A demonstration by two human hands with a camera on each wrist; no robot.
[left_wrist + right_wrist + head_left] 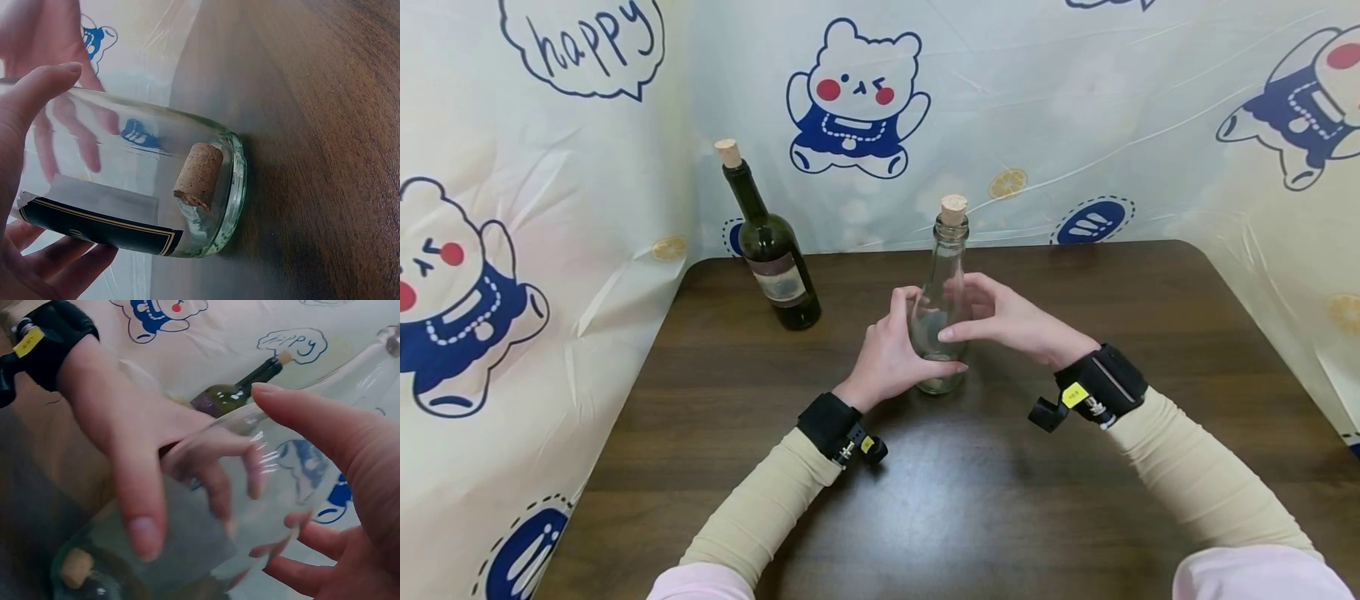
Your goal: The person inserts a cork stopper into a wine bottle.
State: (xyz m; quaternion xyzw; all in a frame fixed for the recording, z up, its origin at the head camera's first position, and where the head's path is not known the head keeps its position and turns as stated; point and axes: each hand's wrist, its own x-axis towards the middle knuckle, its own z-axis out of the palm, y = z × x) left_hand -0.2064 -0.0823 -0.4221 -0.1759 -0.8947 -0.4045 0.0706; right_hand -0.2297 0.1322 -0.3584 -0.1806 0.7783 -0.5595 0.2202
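Observation:
A clear glass bottle (948, 265) stands upright near the table's far middle, a cork (953, 210) in its mouth. Another cork (199, 176) lies inside at the base. A dark, gold-edged label (100, 226) shows on the glass in the left wrist view. My left hand (891, 354) grips the lower body, thumb across the near side and fingers behind. Slightly higher, my right hand (1011, 321) curves round the other side, its thumb in front of the glass and its fingers beyond it. How firmly the right fingers press cannot be told.
A dark green wine bottle (775, 250) with a cork (727, 152) stands at the back left of the brown wooden table (880, 517). Printed plastic sheeting (1015, 100) hangs around the table's back and sides. Black wrist cameras (1101, 383) sit on both wrists.

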